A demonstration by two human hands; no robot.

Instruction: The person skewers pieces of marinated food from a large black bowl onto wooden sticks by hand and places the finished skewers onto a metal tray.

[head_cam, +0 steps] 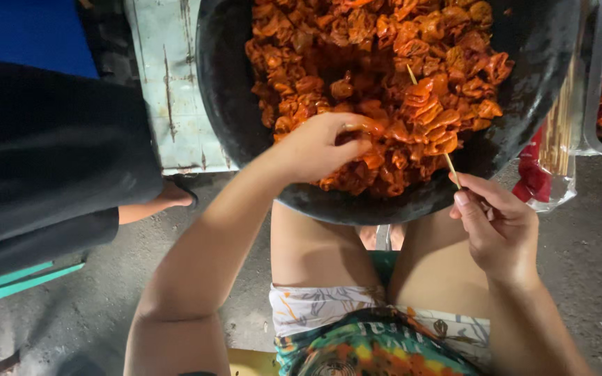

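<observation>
I am looking down at a heap of glossy, crinkled orange-red meat pieces (384,76) filling a wide black pan (224,90) that is sitting just above the knees. A thin bamboo skewer (447,161) is rising slantwise out of the heap's near edge, with several pieces already threaded on its far part. My right hand (496,226) is pinching the skewer's near end between thumb and fingers, just outside the pan's near rim, its grip closed tight on the stick. My left hand (318,147) is reaching into the pan from the near rim, wrist bent, fingertips closing on one meat piece at the heap's near side.
</observation>
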